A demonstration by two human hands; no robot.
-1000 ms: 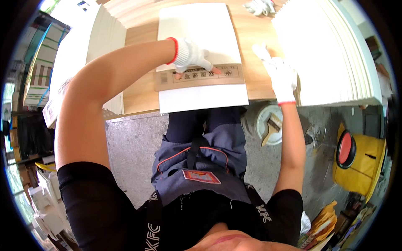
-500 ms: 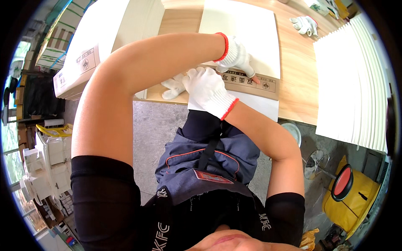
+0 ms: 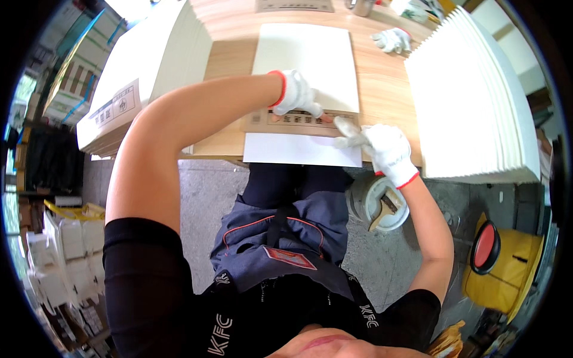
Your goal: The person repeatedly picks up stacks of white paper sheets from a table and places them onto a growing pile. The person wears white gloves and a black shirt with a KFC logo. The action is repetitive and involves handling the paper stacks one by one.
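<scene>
Tall white stacks fill the upper left [image 3: 140, 65] and upper right, a spare glove [image 3: 392, 40] between them; a brush [image 3: 388, 209] rests in a bucket [image 3: 399, 222] right of centre. At upper centre a flat brown printed strip [image 3: 298, 129] crosses white paper [image 3: 307, 59], partly hidden by the left hand [image 3: 297, 95], fingers spread on it. The right hand [image 3: 383, 146], loosely opened, has moved from the strip's left end to its right.

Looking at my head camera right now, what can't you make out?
All in the head view:
Brown band: partly covered by the left hand.
Right hand: its fingers are blurred, so whether they touch the band is unclear.
Left white stack: partly hidden behind the left arm.
Metal container: cut off by the top edge.
</scene>
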